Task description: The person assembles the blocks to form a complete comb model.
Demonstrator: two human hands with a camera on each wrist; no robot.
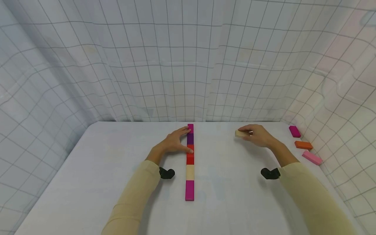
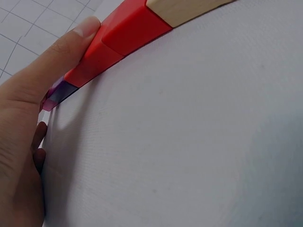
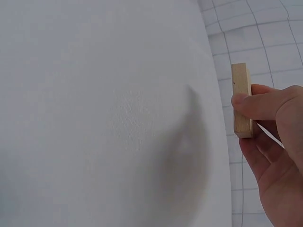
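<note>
A straight row of blocks lies on the table, running away from me. From the near end come a magenta block (image 1: 189,190), a plain wooden block (image 1: 190,172), two red blocks (image 2: 133,29), a purple block (image 1: 190,139) and another magenta block (image 1: 191,126). My left hand (image 1: 174,142) rests on the row from the left, fingers spread. Its thumb touches the farther red block, and its fingertips are at the far magenta block. To the right of the row, my right hand (image 1: 258,135) pinches a plain wooden block (image 3: 240,82) between thumb and fingers, above the table.
At the table's right edge lie a magenta block (image 1: 294,131), an orange block (image 1: 304,145) and a pink block (image 1: 312,157). White grid-patterned curtains (image 1: 188,65) hang at the back and both sides of the white table (image 1: 97,182).
</note>
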